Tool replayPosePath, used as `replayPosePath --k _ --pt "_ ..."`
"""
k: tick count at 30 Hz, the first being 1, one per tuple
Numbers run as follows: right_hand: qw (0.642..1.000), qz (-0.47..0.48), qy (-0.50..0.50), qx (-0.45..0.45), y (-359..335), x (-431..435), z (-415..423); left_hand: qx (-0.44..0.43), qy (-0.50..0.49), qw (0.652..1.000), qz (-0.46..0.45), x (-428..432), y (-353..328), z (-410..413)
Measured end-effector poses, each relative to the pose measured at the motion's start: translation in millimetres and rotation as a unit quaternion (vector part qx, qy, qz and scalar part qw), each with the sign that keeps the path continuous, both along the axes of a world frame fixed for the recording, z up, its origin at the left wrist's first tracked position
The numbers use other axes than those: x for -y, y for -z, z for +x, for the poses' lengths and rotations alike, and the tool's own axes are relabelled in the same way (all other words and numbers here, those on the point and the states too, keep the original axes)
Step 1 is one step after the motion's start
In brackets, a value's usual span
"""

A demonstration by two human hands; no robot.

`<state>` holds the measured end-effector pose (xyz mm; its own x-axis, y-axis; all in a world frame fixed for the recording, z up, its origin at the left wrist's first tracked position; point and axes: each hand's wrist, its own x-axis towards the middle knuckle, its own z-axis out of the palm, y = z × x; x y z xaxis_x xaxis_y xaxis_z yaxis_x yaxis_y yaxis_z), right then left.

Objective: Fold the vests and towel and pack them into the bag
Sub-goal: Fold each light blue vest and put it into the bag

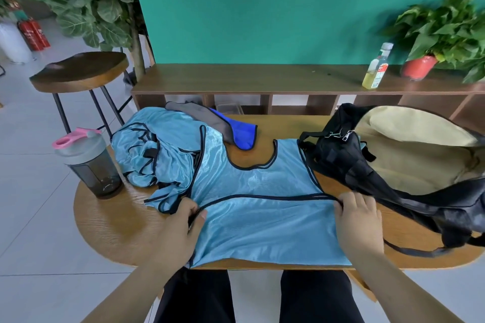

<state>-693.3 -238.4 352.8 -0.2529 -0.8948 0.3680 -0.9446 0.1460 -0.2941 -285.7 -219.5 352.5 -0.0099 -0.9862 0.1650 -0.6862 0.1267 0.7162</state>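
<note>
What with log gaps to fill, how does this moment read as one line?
stage: folding light blue vest | left hand: pinches its trim | right hand: pinches its trim | black bag: open

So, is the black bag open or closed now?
Open: the black bag lies with its mouth spread wide, and the beige lining inside shows plainly.

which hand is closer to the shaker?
Left. The left hand pinches the vest at its edge on the shaker side. The right hand grips the vest's opposite edge, next to the bag.
</note>
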Motion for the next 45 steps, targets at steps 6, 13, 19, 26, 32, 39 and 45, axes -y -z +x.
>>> replayPosePath --k 6,13,19,26,32,39,45 --pt "0.980 0.012 -0.198 -0.030 -11 4 23 0.024 -0.056 0.998 0.007 6 -2 -10" --pt "0.978 0.117 -0.052 0.162 -11 0 28 0.069 -0.091 0.993 0.016 -4 7 -14" --pt "0.988 0.101 -0.019 0.112 -35 -4 30 -0.040 -0.117 0.992 -0.027 4 -31 -15" --pt "0.968 0.091 0.010 0.233 -49 9 39 -0.154 -0.162 0.974 0.037 19 -36 -37" --pt "0.968 0.162 0.014 0.193 -24 -5 40 0.064 -0.120 0.990 0.036 -2 -7 -37" --pt "0.974 0.175 0.004 0.145 -18 -37 32 0.076 -0.066 0.994 0.046 -29 -10 -28" --pt "0.967 0.220 -0.014 0.124 -22 -58 15 -0.034 -0.030 0.986 0.159 -52 -20 -16"
